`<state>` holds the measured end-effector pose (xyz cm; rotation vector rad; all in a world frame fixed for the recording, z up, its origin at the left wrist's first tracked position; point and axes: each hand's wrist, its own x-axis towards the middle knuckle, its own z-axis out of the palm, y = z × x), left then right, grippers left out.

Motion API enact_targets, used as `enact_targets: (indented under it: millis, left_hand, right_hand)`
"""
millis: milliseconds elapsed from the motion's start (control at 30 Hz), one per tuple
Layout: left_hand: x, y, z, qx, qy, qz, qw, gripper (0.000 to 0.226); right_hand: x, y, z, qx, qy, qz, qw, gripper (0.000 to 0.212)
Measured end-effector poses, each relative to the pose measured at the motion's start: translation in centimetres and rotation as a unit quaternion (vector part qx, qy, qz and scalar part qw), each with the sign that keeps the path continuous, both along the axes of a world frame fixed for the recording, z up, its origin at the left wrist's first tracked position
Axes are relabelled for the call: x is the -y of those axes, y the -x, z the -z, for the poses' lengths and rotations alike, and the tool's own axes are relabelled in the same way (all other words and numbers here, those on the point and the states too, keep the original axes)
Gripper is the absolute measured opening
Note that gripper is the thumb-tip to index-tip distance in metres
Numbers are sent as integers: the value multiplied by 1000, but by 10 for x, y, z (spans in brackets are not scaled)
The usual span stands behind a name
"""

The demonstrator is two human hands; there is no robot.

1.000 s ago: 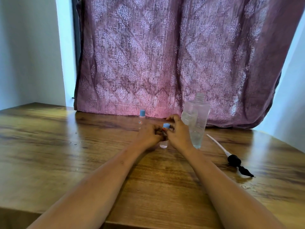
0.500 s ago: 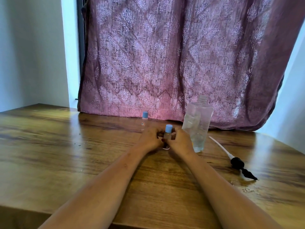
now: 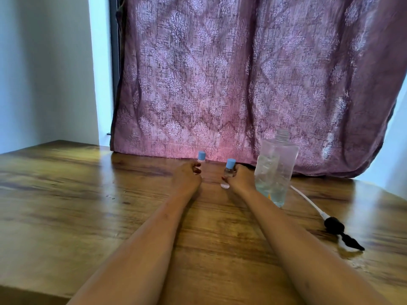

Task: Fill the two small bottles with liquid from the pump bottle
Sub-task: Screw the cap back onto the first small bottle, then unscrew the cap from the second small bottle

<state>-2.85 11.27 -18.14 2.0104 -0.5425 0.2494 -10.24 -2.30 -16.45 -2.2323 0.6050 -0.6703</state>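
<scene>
Your right hand (image 3: 241, 178) grips near small bottle (image 3: 228, 173); left hand (image 3: 187, 176) curled beside far small bottle (image 3: 201, 156), grip unclear

A wooden table (image 3: 88, 205) is bearing the left small bottle (image 3: 201, 156) at eleven o'clock, right small bottle (image 3: 229, 171) at twelve, pump bottle (image 3: 276, 172) at one, detached pump (image 3: 334, 226) at three.

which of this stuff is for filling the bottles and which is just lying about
For the job: near small bottle, held by the right hand; far small bottle, by the left hand; big clear bottle, top open; pump with tube, lying on the table.
Just there: curtain; wall.
</scene>
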Motion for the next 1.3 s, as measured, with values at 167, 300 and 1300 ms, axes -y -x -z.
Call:
enact_targets:
  millis: [167, 300, 1300]
  left_hand:
    - [3, -4, 3, 9, 16, -11, 1000, 39]
    - [6, -10, 7, -6, 17, -14, 1000, 40]
    - [10, -11, 9, -48, 42, -28, 998, 48]
  right_hand:
    - [15, -33, -8, -63, 45, 31, 997, 48]
    - [26, -46, -5, -68, 21, 30, 997, 44]
    - [-27, -74, -16, 15, 306, -107, 946, 31]
